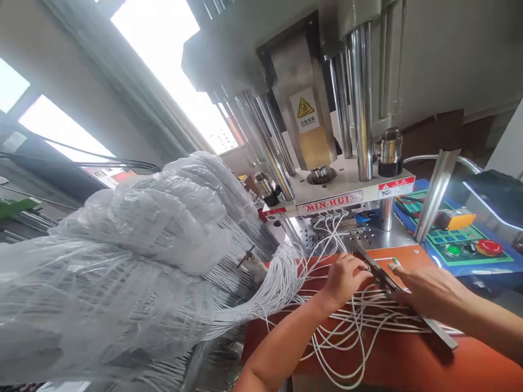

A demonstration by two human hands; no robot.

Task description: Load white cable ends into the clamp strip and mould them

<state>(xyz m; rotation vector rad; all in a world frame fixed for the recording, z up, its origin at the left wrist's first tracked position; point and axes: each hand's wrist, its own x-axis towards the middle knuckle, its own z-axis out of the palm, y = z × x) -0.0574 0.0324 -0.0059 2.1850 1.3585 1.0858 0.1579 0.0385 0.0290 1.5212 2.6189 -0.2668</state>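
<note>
A long, narrow metal bar (439, 331), dark along its side, lies slantwise over the orange-red work surface (486, 359). At the bar's far part is my left hand (345, 276), its thumb and fingers bent together in a pinch; what sits between the fingertips is hidden. My right hand (425, 291) grips the bar from the right, with thumb and index finger on either side. A small green piece shows by its index fingertip. Loose white cables (359, 326) loop below and between both hands, and some pass under the bar.
Ahead stands a press (327, 188) with metal columns and a hot-surface label. White cables reach into its lower plate. A thick cable bundle wrapped in clear plastic (163, 228) fills the left. At right is a control panel (469, 239) with a red stop button (489, 247).
</note>
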